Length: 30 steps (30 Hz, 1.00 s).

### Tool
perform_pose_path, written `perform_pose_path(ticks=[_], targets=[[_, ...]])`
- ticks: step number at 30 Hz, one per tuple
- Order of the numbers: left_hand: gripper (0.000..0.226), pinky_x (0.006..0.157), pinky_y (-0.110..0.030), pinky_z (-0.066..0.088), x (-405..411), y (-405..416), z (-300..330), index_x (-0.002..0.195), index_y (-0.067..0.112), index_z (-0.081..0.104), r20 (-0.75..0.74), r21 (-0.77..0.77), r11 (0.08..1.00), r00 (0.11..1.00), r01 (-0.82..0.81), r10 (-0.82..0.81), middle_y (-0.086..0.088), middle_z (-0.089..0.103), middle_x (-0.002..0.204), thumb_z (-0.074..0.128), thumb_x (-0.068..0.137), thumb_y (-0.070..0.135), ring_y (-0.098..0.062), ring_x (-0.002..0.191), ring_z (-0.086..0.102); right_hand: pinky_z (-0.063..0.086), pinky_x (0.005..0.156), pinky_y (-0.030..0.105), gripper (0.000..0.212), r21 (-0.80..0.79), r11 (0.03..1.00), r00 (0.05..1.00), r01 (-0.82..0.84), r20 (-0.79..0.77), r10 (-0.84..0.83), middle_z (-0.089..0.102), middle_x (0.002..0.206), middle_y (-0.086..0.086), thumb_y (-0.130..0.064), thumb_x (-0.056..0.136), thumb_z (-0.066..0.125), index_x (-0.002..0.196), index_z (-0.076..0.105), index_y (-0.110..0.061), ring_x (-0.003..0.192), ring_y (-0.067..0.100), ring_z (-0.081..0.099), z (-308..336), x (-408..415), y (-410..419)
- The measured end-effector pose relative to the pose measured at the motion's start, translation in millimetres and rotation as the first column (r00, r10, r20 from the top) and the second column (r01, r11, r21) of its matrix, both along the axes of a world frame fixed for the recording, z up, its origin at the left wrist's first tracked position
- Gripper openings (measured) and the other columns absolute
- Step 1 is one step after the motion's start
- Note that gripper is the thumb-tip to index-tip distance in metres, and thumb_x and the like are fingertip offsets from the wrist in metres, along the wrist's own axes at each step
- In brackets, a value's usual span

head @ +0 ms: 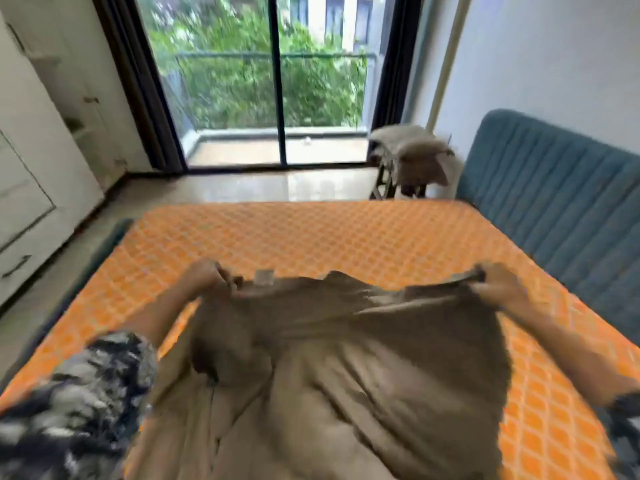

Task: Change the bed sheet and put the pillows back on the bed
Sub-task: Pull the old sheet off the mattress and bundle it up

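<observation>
While the mattress (311, 237), orange with a pale lattice pattern, lies bare, a brown bed sheet (346, 368) is being spread out over its near end. The task appears to be at an early to middle point: the mattress is judged to be stripped, the sheet is bunched and covers only the near part, and spreading and tucking remain to be done. Two pillows (412, 147) are seen stacked on a stool beside the blue headboard (554, 188), well apart from the hands, and are not yet returned to the bed. The upper edge of the sheet is held taut between both hands. The left hand (204, 275) is curled around one corner of the edge, and the right hand (498, 285) grips the other. A patterned sleeve (86, 403) is visible on the left arm. Motion blur softens finer finger detail.
</observation>
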State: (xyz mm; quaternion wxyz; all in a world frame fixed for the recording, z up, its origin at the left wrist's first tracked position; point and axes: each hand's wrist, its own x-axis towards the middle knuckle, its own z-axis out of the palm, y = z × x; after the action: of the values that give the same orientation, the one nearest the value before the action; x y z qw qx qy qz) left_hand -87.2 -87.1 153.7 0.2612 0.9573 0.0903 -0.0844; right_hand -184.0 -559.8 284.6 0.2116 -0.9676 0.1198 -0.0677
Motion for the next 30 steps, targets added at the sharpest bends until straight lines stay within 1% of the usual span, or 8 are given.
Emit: perform_pose_path(ticks=[3, 8, 10, 13, 16, 20, 26, 30], targets=[[0.025, 0.069, -0.034, 0.049, -77, -58, 27, 0.085, 0.004, 0.068, -0.109, -0.141, 0.99, 0.994, -0.013, -0.002, -0.013, 0.069, 0.083, 0.074, 0.078, 0.027, -0.028, 0.085, 0.066, 0.037, 0.066, 0.037, 0.024, 0.194, 0.979, 0.987, 0.057, -0.161, -0.025, 0.066, 0.087, 0.023, -0.029, 0.061, 0.045, 0.072, 0.06, -0.014, 0.086, 0.037, 0.063, -88, -45, 62], [0.025, 0.088, -0.036, 0.04, -179, -116, -11, 0.104, 0.019, 0.072, -0.013, 0.102, 0.994, 0.999, 0.04, -0.038, -0.003, 0.071, 0.105, 0.059, 0.083, 0.02, -0.026, 0.107, 0.059, 0.046, 0.08, 0.038, 0.018, 0.351, 0.933, 0.985, 0.077, -0.17, -0.018, 0.07, 0.101, 0.013, -0.014, 0.084, 0.062, 0.102, 0.064, -0.014, 0.101, 0.034, 0.062, -139, -105, 129], [0.019, 0.086, -0.036, 0.031, -199, -125, -10, 0.097, 0.021, 0.074, 0.164, 0.116, 0.988, 0.979, 0.106, -0.125, 0.007, 0.07, 0.105, 0.064, 0.082, 0.017, -0.022, 0.11, 0.056, 0.048, 0.079, 0.038, 0.02, 0.392, 0.918, 0.988, 0.063, -0.157, -0.001, 0.071, 0.099, 0.008, -0.012, 0.083, 0.063, 0.102, 0.063, -0.017, 0.1, 0.031, 0.063, -144, -127, 151], [0.01, 0.072, -0.035, 0.039, -225, -137, 5, 0.087, 0.017, 0.074, 0.274, 0.044, 0.984, 0.945, 0.171, -0.176, -0.007, 0.073, 0.089, 0.064, 0.087, 0.022, -0.031, 0.093, 0.065, 0.046, 0.074, 0.034, 0.021, 0.455, 0.889, 0.994, 0.052, -0.106, -0.004, 0.071, 0.092, 0.003, -0.003, 0.081, 0.059, 0.096, 0.061, -0.018, 0.095, 0.026, 0.064, -140, -151, 182], [0.032, 0.061, -0.034, 0.041, -228, -144, 12, 0.088, 0.011, 0.07, 0.22, -0.151, 0.988, 0.976, 0.039, -0.005, -0.011, 0.072, 0.086, 0.057, 0.094, 0.04, -0.034, 0.088, 0.065, 0.047, 0.073, 0.03, 0.023, 0.555, 0.831, 1.0, 0.017, -0.014, -0.012, 0.07, 0.087, -0.007, -0.003, 0.084, 0.06, 0.096, 0.058, -0.022, 0.086, 0.015, 0.064, -130, -163, 208], [0.027, 0.057, -0.03, 0.036, -243, -153, 18, 0.08, 0.009, 0.072, 0.187, -0.416, 0.909, 0.976, -0.023, 0.11, -0.005, 0.072, 0.074, 0.06, 0.094, 0.029, -0.023, 0.074, 0.067, 0.051, 0.075, 0.024, 0.031, 0.68, 0.732, 0.993, 0.044, 0.049, -0.106, 0.069, 0.09, -0.013, -0.003, 0.085, 0.063, 0.105, 0.055, -0.026, 0.082, -0.002, 0.063, -121, -173, 222], [0.032, 0.049, -0.02, 0.032, -262, -147, 30, 0.077, 0.008, 0.072, 0.107, -0.447, 0.888, 0.98, -0.102, 0.166, 0.005, 0.06, 0.058, 0.057, 0.096, 0.03, -0.007, 0.058, 0.056, 0.054, 0.078, 0.029, 0.031, 0.719, 0.694, 0.972, 0.02, 0.148, -0.181, 0.07, 0.091, -0.009, -0.003, 0.087, 0.065, 0.108, 0.056, -0.024, 0.085, -0.001, 0.066, -115, -190, 233], [0.035, 0.055, -0.023, 0.037, -265, -141, 30, 0.088, 0.009, 0.074, 0.055, -0.469, 0.882, 0.995, -0.043, 0.078, -0.005, 0.072, 0.077, 0.052, 0.098, 0.034, -0.012, 0.07, 0.063, 0.055, 0.082, 0.032, 0.042, 0.619, 0.782, 0.967, -0.07, 0.235, -0.099, 0.071, 0.102, -0.004, -0.005, 0.09, 0.061, 0.122, 0.049, -0.028, 0.095, 0.006, 0.067, -113, -201, 254]])
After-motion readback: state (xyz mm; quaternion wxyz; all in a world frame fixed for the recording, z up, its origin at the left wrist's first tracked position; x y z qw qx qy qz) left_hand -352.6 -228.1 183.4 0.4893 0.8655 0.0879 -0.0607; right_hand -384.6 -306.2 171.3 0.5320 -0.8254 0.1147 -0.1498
